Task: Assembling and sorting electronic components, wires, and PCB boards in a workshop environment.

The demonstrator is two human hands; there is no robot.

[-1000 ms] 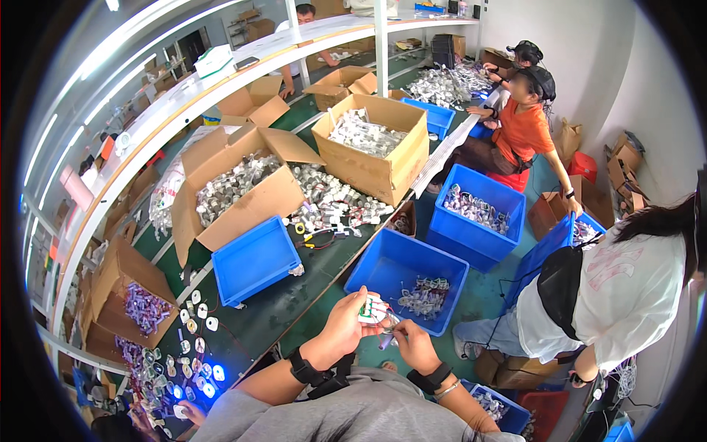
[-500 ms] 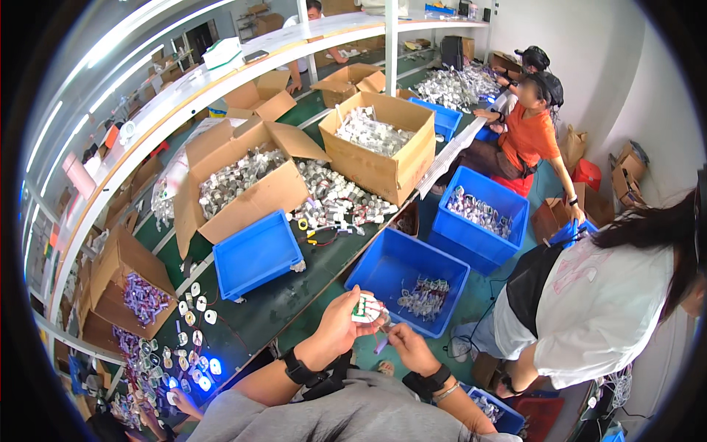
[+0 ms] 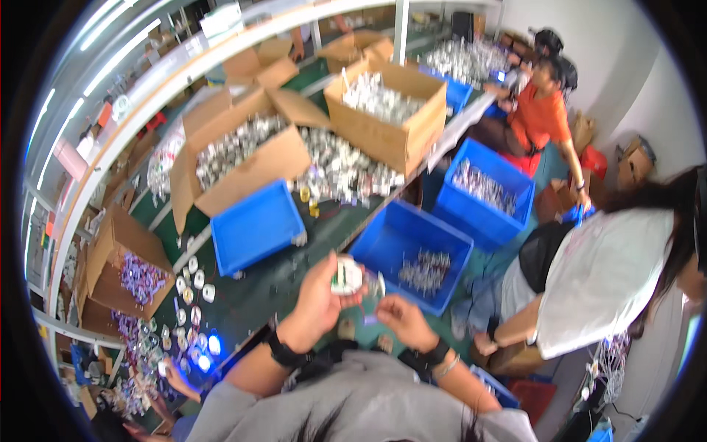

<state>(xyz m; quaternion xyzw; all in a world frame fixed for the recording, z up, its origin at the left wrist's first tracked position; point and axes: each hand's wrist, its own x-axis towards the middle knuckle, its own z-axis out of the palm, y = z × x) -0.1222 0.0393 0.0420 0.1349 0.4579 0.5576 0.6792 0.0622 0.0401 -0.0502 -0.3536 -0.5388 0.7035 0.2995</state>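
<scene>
In my left hand is a small round white plastic part with a green circuit board, gripped between thumb and fingers above the bench edge. A small silvery-white piece hangs close beside it, blurred. My right hand is just to the right, fingers curled into a pinch. A small purple piece shows by its fingertips; whether they grip it or a thin wire is too smeared to tell. Beyond both hands stands a deep blue bin with a pile of small wired parts.
A shallow blue tray and cardboard boxes of small parts stand on the green bench. Another blue bin is further right. A person in white bends close at my right. Lit blue parts and another person's hand are at left.
The view has shifted slightly. My left hand with the white part has moved left, and a gap has opened between it and my right hand. The person in white has bent lower.
</scene>
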